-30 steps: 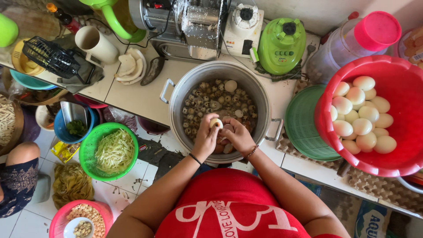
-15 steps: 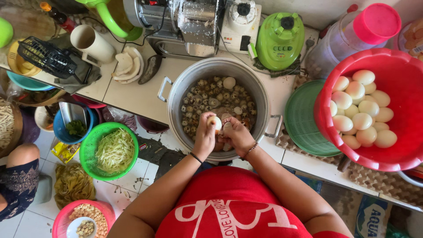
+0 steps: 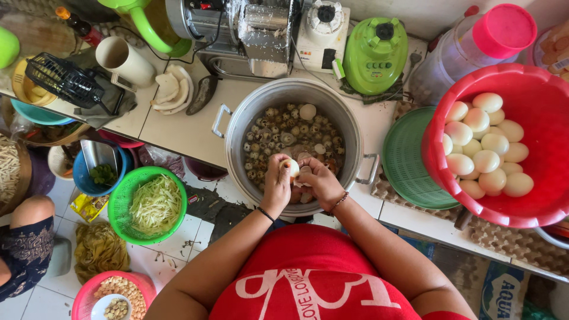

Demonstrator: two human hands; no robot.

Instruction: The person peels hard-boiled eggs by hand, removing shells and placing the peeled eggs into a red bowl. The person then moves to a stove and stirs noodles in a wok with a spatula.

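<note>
My left hand (image 3: 276, 187) holds a boiled egg (image 3: 290, 168) over the near side of a large metal pot (image 3: 355, 133). My right hand (image 3: 319, 179) is pressed against the same egg, fingers pinching at its shell. The pot holds many small speckled eggs in water and one larger pale egg (image 3: 307, 111) near its far side. A black band circles my left wrist and a beaded bracelet my right. To the right, a red basin (image 3: 545, 106) is filled with several peeled white eggs (image 3: 486, 160).
A green colander (image 3: 403, 160) sits between pot and basin. Behind the pot stand a green appliance (image 3: 375, 54), a white blender base (image 3: 323, 29) and a metal machine (image 3: 249, 29). On the floor at left, a green basket of shredded vegetable (image 3: 155, 204); another person's knee (image 3: 32, 216).
The two hands have stayed at the pot's near rim, shifting slightly as the fingers work around the egg. Nothing else has moved.
</note>
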